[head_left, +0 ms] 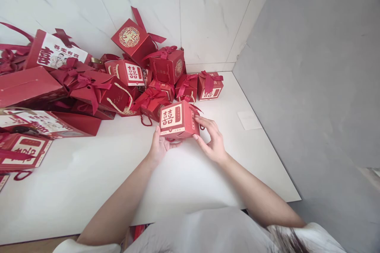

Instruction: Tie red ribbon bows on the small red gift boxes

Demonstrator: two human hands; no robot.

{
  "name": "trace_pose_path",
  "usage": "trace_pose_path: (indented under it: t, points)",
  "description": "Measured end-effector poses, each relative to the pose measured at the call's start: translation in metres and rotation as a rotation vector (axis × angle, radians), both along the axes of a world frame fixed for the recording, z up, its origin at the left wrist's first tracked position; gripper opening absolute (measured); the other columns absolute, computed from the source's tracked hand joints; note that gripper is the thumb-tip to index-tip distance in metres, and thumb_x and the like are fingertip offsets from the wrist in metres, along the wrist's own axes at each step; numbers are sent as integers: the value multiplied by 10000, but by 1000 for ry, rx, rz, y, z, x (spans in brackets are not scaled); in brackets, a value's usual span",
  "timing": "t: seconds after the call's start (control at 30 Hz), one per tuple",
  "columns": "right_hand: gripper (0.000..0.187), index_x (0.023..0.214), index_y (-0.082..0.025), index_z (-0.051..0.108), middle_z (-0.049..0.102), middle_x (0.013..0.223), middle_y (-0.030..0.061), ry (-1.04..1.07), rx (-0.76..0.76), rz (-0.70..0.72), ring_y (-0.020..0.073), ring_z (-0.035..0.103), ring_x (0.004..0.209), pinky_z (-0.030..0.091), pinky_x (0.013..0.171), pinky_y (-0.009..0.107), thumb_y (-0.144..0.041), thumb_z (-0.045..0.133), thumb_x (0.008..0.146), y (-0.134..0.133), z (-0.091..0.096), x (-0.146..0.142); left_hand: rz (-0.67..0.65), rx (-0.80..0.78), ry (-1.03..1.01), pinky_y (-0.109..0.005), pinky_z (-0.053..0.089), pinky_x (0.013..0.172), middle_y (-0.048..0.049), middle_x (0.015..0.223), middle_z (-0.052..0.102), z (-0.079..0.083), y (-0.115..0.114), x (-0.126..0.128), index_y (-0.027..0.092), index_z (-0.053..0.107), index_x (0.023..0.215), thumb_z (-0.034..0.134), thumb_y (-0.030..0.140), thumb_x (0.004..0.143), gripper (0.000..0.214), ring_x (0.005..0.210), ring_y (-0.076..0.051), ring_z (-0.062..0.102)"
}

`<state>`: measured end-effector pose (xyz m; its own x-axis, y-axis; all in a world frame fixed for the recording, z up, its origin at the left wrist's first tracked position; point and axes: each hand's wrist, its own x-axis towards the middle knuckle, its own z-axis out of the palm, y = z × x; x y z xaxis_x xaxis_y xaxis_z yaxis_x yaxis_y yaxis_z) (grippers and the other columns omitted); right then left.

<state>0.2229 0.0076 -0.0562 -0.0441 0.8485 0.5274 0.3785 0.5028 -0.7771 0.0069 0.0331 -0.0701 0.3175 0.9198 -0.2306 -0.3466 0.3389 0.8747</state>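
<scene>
A small red gift box (178, 120) with a white label and gold characters is held up just above the white table (89, 182). My left hand (160, 147) cups it from below, fingers curled round its lower left corner. My right hand (211, 138) grips its right side, fingertips on the side face near a red cord handle. Both hands are closed on the box.
A heap of red gift boxes (166, 65) with ribbons and rope handles fills the table's back and left. Larger red boxes (26, 87) lie at far left. A white paper slip (249, 120) lies at right, near the grey wall (320, 87).
</scene>
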Motion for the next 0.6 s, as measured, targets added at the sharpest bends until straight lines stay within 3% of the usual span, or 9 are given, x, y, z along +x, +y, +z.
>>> trace_pose_path:
  t: [0.07,0.13,0.3,0.6]
  points:
    - [491,1413,-327,525,524,1492,74,-37,-7,31,333,498,1345,438,1097,581,-371,627,935,0,1,0,-22,42,-2,-524,582,815,-141,1092,754,-4,2,-2,232,612,1281,331,869,817,837,877,-324,741]
    - [512,1450,-341,493,494,1521,58,-5,-37,32,320,476,1371,451,1095,561,-373,606,953,0,0,-1,2,98,-1,-516,590,805,-135,1067,756,-6,4,-4,225,652,1223,369,879,797,830,866,-319,738]
    - [488,1455,-351,495,542,1473,55,162,-133,-30,292,558,1261,567,955,489,-416,567,977,0,-3,-3,72,236,18,-484,602,835,-106,1165,738,-2,3,-6,231,697,1178,535,739,840,632,1003,-319,726]
    - [496,1460,-325,495,559,1447,73,174,-180,-52,286,563,1264,524,1039,488,-435,557,981,0,-7,-3,112,292,20,-436,596,861,-160,1082,766,9,-2,-6,184,703,1230,677,531,854,512,1012,-306,741]
